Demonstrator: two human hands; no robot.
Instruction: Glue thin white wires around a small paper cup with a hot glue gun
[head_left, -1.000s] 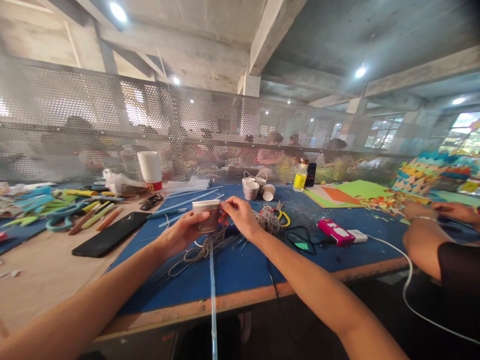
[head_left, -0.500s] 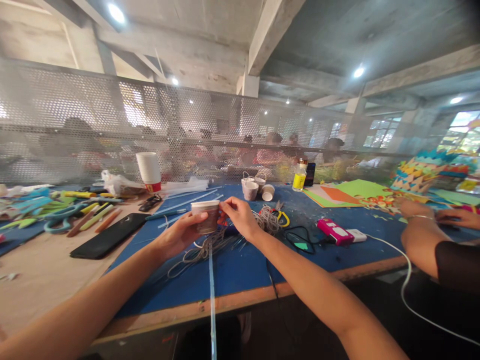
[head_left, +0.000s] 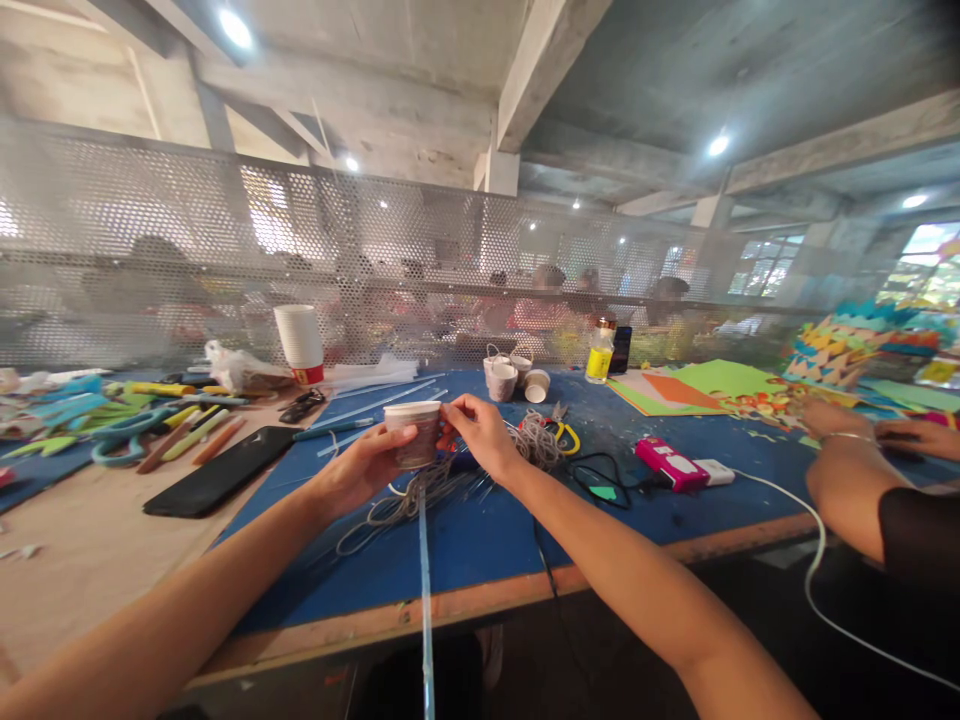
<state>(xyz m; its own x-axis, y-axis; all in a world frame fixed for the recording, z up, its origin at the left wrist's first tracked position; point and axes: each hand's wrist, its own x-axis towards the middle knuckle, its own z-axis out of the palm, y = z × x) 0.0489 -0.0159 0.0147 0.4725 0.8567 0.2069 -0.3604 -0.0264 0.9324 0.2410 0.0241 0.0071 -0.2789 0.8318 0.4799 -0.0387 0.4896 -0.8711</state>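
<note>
My left hand [head_left: 369, 455] is wrapped round a small paper cup [head_left: 414, 432] with a white rim and grey-brown cord wound about its side. Against the cup's right side, near the rim, my right hand [head_left: 477, 430] has its fingers pinched together; what lies between them is too small to make out. Below the cup lies loose grey cord [head_left: 390, 512] on the blue mat [head_left: 360, 580]. More bundled cord [head_left: 541, 440] sits behind my right wrist, beside yellow-handled scissors [head_left: 568, 438]. A pale blue strip [head_left: 425, 600] hangs over the table's front edge.
Small cups [head_left: 501, 380] stand at the back, near a yellow-labelled bottle [head_left: 599, 352]. Left are a black phone [head_left: 221, 472], tools and stacked white cups [head_left: 298, 340]. Right are a pink device [head_left: 670, 465], coloured paper [head_left: 720, 385] and another person's arms [head_left: 847, 470].
</note>
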